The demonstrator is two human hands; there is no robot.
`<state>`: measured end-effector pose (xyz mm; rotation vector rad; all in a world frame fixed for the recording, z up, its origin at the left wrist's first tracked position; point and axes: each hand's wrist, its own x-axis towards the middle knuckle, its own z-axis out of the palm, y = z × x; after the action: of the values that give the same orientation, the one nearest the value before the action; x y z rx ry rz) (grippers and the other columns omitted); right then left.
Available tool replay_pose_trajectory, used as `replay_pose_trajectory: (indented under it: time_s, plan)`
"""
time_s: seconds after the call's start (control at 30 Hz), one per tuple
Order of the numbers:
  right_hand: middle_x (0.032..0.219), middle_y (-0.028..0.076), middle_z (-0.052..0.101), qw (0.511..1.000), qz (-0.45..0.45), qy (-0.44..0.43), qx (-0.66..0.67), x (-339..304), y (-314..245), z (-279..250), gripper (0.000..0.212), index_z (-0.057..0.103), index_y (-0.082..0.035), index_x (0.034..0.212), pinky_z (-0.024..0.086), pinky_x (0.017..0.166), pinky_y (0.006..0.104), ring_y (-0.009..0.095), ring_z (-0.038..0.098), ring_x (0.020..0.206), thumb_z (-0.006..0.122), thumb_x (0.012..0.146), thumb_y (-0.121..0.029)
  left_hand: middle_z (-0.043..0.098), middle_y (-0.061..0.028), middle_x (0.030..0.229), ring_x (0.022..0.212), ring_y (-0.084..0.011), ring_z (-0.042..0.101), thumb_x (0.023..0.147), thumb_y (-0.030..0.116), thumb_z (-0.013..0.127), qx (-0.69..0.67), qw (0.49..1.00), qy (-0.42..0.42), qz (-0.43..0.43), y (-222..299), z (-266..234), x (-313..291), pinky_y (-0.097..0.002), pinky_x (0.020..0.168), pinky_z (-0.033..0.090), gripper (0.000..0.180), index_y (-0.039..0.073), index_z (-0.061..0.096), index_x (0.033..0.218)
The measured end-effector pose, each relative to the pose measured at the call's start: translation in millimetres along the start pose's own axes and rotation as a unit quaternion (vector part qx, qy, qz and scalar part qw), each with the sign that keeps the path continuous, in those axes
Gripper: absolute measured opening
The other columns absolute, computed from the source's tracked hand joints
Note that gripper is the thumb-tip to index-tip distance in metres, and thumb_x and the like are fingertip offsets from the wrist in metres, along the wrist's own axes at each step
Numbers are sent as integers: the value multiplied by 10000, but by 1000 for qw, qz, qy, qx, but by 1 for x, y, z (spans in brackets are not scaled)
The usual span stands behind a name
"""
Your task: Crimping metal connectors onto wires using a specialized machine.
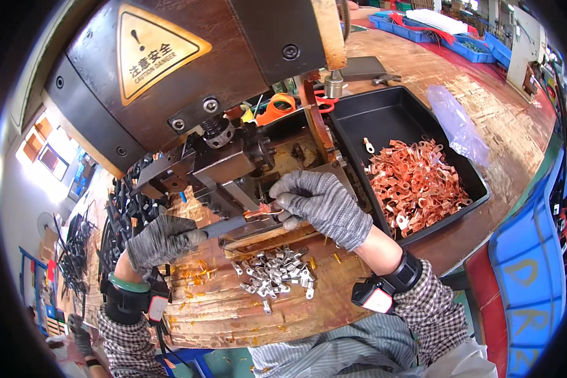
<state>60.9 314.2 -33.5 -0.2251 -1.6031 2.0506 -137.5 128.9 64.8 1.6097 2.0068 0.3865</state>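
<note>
- Copper lug (263,211): I saw it lying roughly level at the mouth of the press tooling (233,183), its long axis running left to right, pinched from the right side.
- Right hand (321,205): gloved, fingers closed on the lug's right end; it was the nearer hand, reaching in from the right and above.
- Left hand (160,239): gloved, curled around a dark flat bar (223,227) that pointed right toward the lug; it sat lower left, near the lug but apart from it.
- Press head (189,75): hung directly over the lug, so I had little room above; the open side was toward me.
- Silver lugs (277,274): a loose heap on the worktable (220,315), just below both hands.
- Black tray (390,116): to the right, holding a pile of copper lugs (416,183), close to the right wrist.
- Black cables (126,208): bundled to the left, behind the left hand.
</note>
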Motion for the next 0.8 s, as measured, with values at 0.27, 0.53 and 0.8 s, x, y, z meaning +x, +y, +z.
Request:
replay_pose_trajectory:
  time_s: [0.27,0.53,0.8]
  plan:
    - [820,58,618,999,5,31,36,11,9,1,131,596,-2,958,555,613,241,109,606,686,551,846,-54,530,-7,597,523,-77,457,853,277,588,-56,997,11,-46,-4,-6,8,-242,468,368,288,0,628,786]
    - [776,43,625,998,-43,47,3,10,11,0,135,602,-1,953,525,557,228,87,592,664,572,832,-50,584,-23,689,624,-94,529,817,253,653,-54,993,-14,-106,-5,-12,10,-240,556,431,261,-4,625,856]
    - [699,72,604,940,-181,181,-225,3,5,-2,165,601,-37,902,463,587,276,145,539,566,623,787,-154,514,-2,573,519,-81,396,853,316,579,-35,998,23,-57,1,-5,9,-251,469,339,330,-6,623,798]
